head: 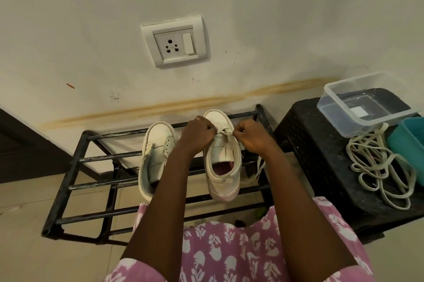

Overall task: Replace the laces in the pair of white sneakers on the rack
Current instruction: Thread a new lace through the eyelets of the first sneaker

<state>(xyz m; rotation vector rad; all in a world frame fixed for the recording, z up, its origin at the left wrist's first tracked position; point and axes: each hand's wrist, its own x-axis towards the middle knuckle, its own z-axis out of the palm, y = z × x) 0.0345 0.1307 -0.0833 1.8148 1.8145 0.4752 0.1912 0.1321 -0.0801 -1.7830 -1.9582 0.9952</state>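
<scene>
Two white sneakers stand toes to the wall on a black metal rack (75, 160). The left sneaker (154, 153) has no lace in its eyelets. Over the right sneaker (223, 157), my left hand (198, 136) and my right hand (253, 136) each pinch a part of the white lace (226, 132) at the upper eyelets. A loose end of this lace (259, 167) hangs down the shoe's right side. A heap of loose cream laces (380, 164) lies on the black stool to the right.
A black plastic stool (321, 150) stands right of the rack, carrying a clear plastic box (364, 107) and a teal container (410, 144). A wall socket (175, 41) sits above the rack. My pink floral clothing (229, 254) fills the bottom.
</scene>
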